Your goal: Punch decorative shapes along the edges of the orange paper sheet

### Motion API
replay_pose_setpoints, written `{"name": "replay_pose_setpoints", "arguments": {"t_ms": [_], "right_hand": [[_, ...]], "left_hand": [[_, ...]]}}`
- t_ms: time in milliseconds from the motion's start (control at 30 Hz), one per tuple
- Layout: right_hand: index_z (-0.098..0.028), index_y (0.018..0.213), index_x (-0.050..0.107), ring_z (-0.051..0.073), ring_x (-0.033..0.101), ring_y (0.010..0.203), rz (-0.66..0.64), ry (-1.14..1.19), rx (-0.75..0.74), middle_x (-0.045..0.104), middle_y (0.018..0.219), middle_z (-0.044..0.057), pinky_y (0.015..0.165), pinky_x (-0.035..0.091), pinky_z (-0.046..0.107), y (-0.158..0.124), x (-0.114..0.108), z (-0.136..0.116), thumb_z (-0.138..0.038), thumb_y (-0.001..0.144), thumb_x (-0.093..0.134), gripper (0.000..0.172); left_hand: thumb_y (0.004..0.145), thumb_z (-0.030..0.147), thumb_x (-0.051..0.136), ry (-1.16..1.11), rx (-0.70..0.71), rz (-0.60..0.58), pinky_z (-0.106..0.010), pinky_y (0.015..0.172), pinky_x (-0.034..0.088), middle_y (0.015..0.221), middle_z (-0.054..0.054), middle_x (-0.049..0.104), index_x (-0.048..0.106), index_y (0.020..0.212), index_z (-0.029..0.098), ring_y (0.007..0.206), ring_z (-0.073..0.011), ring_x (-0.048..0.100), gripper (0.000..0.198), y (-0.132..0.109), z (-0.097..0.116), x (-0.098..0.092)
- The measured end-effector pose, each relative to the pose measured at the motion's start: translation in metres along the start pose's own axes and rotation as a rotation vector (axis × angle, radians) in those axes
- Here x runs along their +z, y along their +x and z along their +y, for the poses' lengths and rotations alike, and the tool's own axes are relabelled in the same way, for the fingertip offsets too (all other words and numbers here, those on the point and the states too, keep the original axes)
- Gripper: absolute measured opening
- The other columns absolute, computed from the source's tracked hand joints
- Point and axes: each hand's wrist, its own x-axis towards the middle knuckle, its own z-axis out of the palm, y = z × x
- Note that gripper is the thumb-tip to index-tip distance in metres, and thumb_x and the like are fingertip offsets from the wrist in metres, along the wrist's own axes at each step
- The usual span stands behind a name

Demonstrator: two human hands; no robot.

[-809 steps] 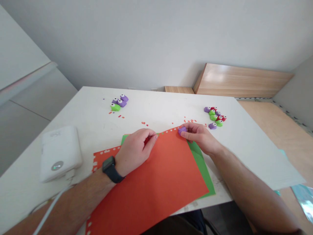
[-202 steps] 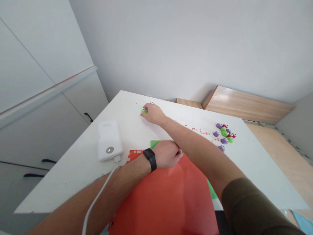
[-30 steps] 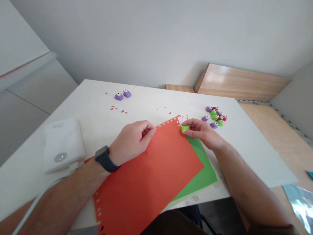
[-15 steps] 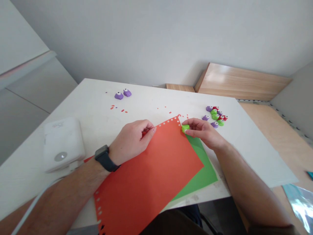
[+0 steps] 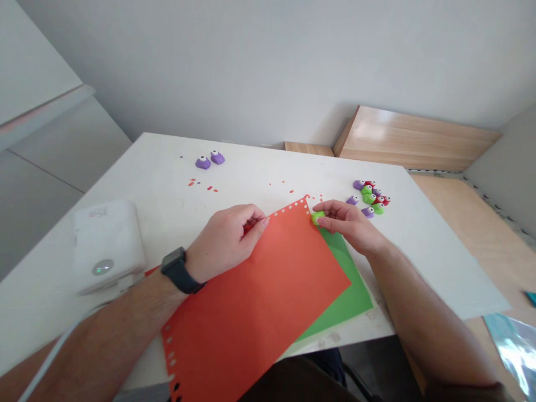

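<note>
My left hand, a dark watch on its wrist, pinches the top edge of an orange-red sheet of paper between thumb and fingers. Small punched holes run along that edge up to the corner, and larger ones line the left edge. A bright green craft paper punch is held by my right hand, thumb on top, at the sheet's right edge just below the corner. Whether paper sits in its slot I cannot tell. Beneath the orange-red sheet lies a green sheet, partly covered.
Several purple, green and red punches cluster on the right of the white table. Two purple punches stand at the back left. Tiny paper cut-outs are scattered about. A white device with a cable sits at left.
My right thumb has moved onto the green punch, covering more of its top. The left hand and the sheets stay almost where they were.
</note>
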Motion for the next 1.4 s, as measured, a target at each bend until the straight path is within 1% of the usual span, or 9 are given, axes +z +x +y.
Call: {"name": "replay_pose_setpoints", "arguments": {"t_ms": [200,433,600,767,900,1067,1267,1333,1400], "right_hand": [[-0.021,0.114,0.07,0.018,0.067,0.091,-0.063,0.066,0.002,0.073,0.102,0.005,0.084,0.05,0.033,-0.0007,0.0025,0.0012,-0.035,0.081,0.084,0.039],[-0.021,0.117,0.069,0.017,0.066,0.092,-0.055,0.055,-0.028,0.071,0.106,0.005,0.086,0.05,0.033,0.0004,0.0066,0.0022,-0.035,0.084,0.082,0.038],[-0.022,0.117,0.069,0.015,0.065,0.092,-0.045,0.107,-0.046,0.071,0.106,0.003,0.087,0.05,0.031,0.0005,0.0086,0.0005,-0.033,0.085,0.081,0.036],[-0.023,0.118,0.069,0.016,0.066,0.096,-0.063,0.102,-0.033,0.072,0.109,0.004,0.09,0.051,0.032,0.0003,0.0093,-0.0004,-0.033,0.084,0.082,0.039],[-0.022,0.118,0.07,0.017,0.067,0.094,-0.043,0.069,0.001,0.072,0.111,0.005,0.087,0.052,0.033,-0.0002,0.0093,0.0004,-0.035,0.081,0.084,0.042],[-0.022,0.115,0.071,0.016,0.066,0.092,-0.069,0.075,0.03,0.072,0.106,0.004,0.085,0.051,0.032,-0.0014,0.0082,-0.0002,-0.037,0.081,0.085,0.039],[-0.024,0.12,0.068,0.013,0.059,0.074,-0.115,0.01,0.005,0.066,0.084,-0.001,0.066,0.046,0.027,-0.0034,0.0066,-0.002,-0.039,0.087,0.079,0.038],[-0.024,0.122,0.067,0.013,0.06,0.074,-0.096,0.016,0.02,0.066,0.084,-0.001,0.067,0.047,0.028,-0.0038,0.0064,-0.0023,-0.038,0.086,0.08,0.041],[-0.023,0.122,0.068,0.014,0.063,0.079,-0.067,0.031,0.043,0.069,0.088,0.0,0.073,0.049,0.029,-0.0039,0.0063,-0.0025,-0.036,0.082,0.084,0.045]], "left_hand": [[0.099,0.038,0.054,-0.009,-0.001,0.0,-0.029,0.072,0.046,0.087,0.0,0.071,0.065,0.092,0.022,0.076,-0.0155,0.064,0.021,0.0006,0.0006,-0.0009],[0.099,0.038,0.054,-0.016,-0.003,-0.004,-0.028,0.072,0.046,0.086,0.0,0.072,0.066,0.093,0.022,0.076,-0.015,0.064,0.021,0.0004,0.0022,-0.0013],[0.099,0.038,0.055,-0.019,-0.003,-0.01,-0.028,0.07,0.046,0.085,0.0,0.072,0.066,0.092,0.021,0.075,-0.0148,0.064,0.021,0.0004,0.0034,-0.0017],[0.099,0.038,0.055,-0.022,0.002,-0.003,-0.027,0.07,0.046,0.085,0.001,0.071,0.066,0.092,0.022,0.075,-0.0144,0.064,0.021,0.0005,0.0037,-0.002],[0.099,0.038,0.055,-0.029,0.001,-0.005,-0.028,0.071,0.046,0.086,0.001,0.072,0.066,0.092,0.022,0.076,-0.0148,0.064,0.021,0.0005,0.0033,-0.0019],[0.099,0.038,0.055,-0.034,0.012,-0.007,-0.028,0.072,0.046,0.086,0.001,0.071,0.066,0.092,0.022,0.076,-0.0148,0.064,0.02,0.0003,0.0043,-0.0023],[0.099,0.037,0.054,-0.029,0.025,-0.018,-0.028,0.072,0.046,0.085,0.001,0.071,0.066,0.092,0.022,0.076,-0.0146,0.063,0.021,0.0001,0.0045,-0.0023],[0.099,0.038,0.053,-0.032,0.022,-0.019,-0.028,0.072,0.046,0.085,0.0,0.071,0.066,0.092,0.022,0.076,-0.015,0.063,0.021,0.0,0.0045,-0.0023],[0.1,0.038,0.053,-0.033,0.022,-0.02,-0.028,0.071,0.046,0.085,0.0,0.071,0.066,0.092,0.022,0.076,-0.0154,0.063,0.022,-0.0002,0.0048,-0.0024]]}}
